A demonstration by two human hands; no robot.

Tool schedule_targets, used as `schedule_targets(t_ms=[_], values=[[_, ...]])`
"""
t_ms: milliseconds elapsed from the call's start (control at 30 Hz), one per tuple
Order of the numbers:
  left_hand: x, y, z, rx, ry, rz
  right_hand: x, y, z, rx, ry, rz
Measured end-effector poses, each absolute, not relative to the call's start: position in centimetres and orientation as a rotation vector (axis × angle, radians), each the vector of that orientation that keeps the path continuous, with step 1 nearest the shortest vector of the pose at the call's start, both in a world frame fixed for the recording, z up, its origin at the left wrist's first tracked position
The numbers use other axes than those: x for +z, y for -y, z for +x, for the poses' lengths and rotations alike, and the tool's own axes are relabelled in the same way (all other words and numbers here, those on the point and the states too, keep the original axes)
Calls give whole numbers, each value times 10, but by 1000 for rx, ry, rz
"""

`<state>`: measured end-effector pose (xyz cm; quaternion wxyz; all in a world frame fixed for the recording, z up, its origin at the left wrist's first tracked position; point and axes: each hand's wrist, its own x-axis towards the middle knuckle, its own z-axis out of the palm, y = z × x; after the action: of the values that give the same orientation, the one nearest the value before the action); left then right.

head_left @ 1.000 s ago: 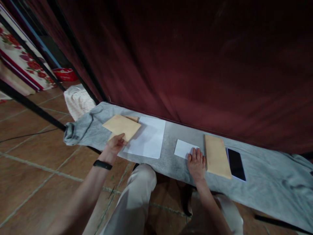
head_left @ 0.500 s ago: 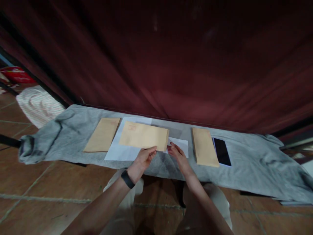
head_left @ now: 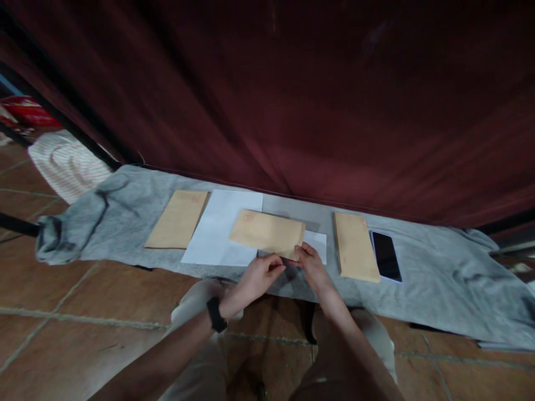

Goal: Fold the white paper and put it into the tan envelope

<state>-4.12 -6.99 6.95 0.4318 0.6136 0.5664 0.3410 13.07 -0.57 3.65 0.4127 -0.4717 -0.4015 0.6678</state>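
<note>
A brown paper envelope (head_left: 267, 231) with small red print at its left end hangs over the white papers. My right hand (head_left: 311, 264) pinches its lower right corner, thumb and fingers closed. Just under the envelope's bottom edge is my left hand (head_left: 261, 274), its fingertips drawn together; whether they hold anything is too small to tell. A large white sheet (head_left: 221, 234) lies beneath the envelope's left part. To the right, a smaller white paper (head_left: 317, 245) shows partly behind my right hand.
Brown envelopes (head_left: 178, 220) lie on the left of the grey cloth (head_left: 438, 273). Another brown envelope stack (head_left: 357, 248) is on the right, beside a phone (head_left: 387, 256). A dark red curtain (head_left: 292, 111) hangs behind, with a striped cloth (head_left: 69, 164) at far left.
The envelope has shifted right and its right corner is now in my right hand. My left hand has slid off the envelope's face to below its bottom edge.
</note>
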Motion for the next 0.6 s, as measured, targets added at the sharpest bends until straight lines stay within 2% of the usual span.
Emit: schedule_targets(t_ms=[67, 133, 267, 333, 600], values=[[83, 60, -48, 820, -1476, 2035, 35, 6, 129, 1695, 1034, -1192], [91, 42, -59, 642, -1432, 2387, 34, 8, 128, 1702, 1065, -1205], [81, 3, -85, 173, -1473, 2467, 29, 9, 126, 1686, 1207, -1299], [70, -7, -93, 66, -1490, 2402, 24, 8, 126, 1683, 1277, -1352], [61, 0, -96, 213, -1455, 2461, 18, 4, 129, 1700, 1310, -1455]])
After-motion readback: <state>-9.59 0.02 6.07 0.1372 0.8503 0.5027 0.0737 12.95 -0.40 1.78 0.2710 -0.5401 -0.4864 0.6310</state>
